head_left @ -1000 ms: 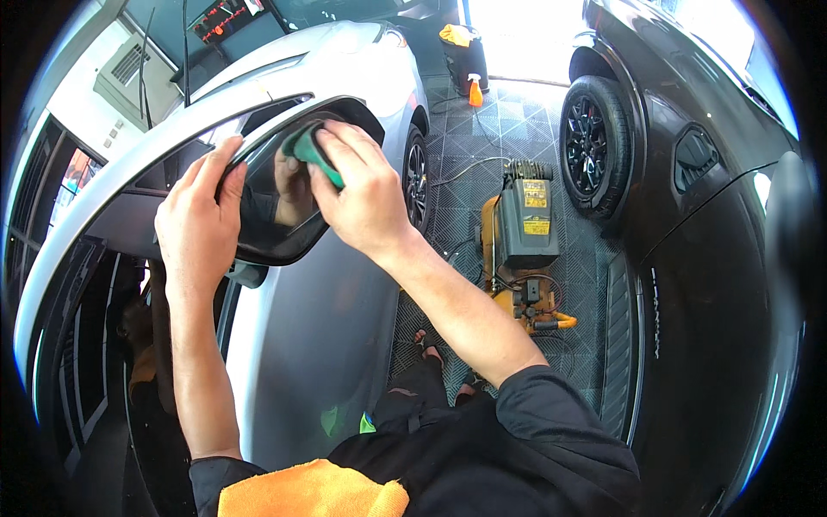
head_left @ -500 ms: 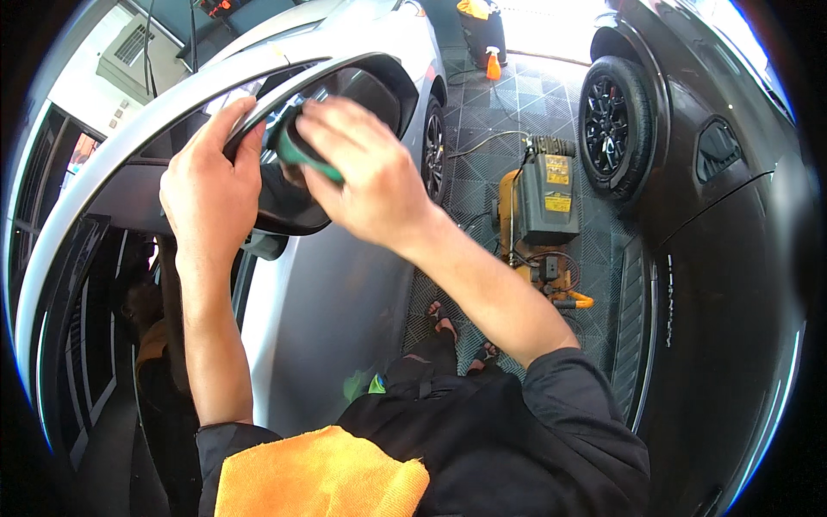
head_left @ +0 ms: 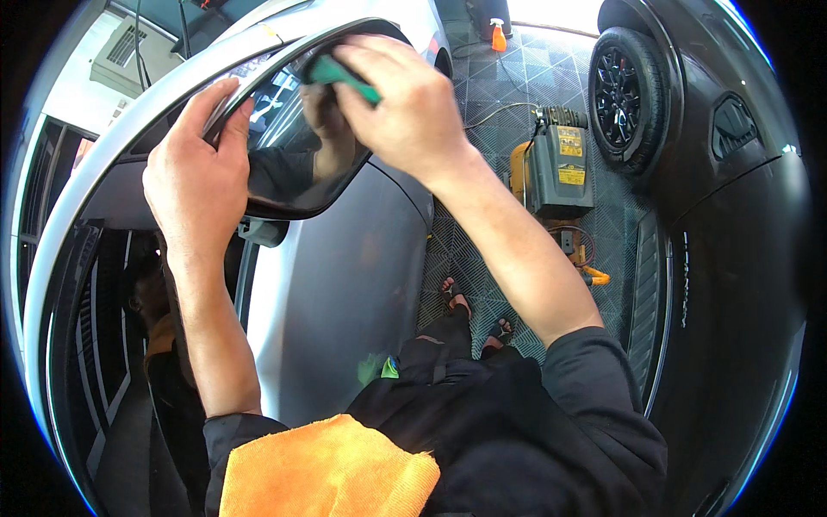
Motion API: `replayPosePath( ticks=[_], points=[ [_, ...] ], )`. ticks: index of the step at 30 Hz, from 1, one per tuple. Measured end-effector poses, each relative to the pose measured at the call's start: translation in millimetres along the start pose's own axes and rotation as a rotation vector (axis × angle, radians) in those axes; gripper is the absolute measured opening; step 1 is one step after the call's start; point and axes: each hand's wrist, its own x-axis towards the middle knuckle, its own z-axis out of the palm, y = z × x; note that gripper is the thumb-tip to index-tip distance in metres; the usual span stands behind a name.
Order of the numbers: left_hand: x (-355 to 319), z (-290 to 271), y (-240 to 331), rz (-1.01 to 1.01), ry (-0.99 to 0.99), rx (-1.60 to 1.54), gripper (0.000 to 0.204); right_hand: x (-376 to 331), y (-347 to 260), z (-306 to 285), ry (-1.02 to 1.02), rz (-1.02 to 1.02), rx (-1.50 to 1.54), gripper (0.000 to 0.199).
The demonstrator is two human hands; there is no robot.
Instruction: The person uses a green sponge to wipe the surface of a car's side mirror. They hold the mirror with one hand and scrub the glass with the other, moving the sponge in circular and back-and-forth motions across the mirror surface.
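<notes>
A silver car's side mirror (head_left: 280, 185) juts out at the upper left, its glass reflecting an arm and bright patches. My left hand (head_left: 198, 177) pinches the mirror's left rim between thumb and fingers, steadying against the housing. In my right hand (head_left: 409, 116) is a green applicator pad (head_left: 338, 76) with a dark underside, pressed to the upper right part of the glass. The fingers of that hand wrap over the pad and are slightly blurred. An orange cloth (head_left: 332, 470) lies over my left shoulder.
The silver car's door (head_left: 345, 267) is close on my left, a dark car (head_left: 732, 258) on my right. Between them a grey and yellow machine (head_left: 558, 168) stands on the patterned floor with a hose. Farther off is an orange spray bottle (head_left: 499, 36).
My right hand has slid the pad up and to the right across the glass, uncovering its middle. The left hand keeps its hold on the rim. The whole view has shifted slightly.
</notes>
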Motion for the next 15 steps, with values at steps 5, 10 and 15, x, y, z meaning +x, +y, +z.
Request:
replayPosePath(
  ticks=[5, 10, 15],
  points=[
    [-2.6, 3.0, -3.4, -0.009, 0.020, -0.003, 0.030, -7.3, 3.5, 4.4, 0.003, 0.091, -0.041, 0.029],
    [-3.0, 5.6, -6.6, 0.042, 0.057, -0.029, 0.028, -2.1, 1.3, 15.0, -0.020, -0.099, 0.074, 0.030],
    [-3.3, 7.6, -7.7, 0.033, 0.052, -0.045, 0.028, -5.5, 12.8, 3.6, -0.028, -0.042, -0.030, 0.029]
  ],
)
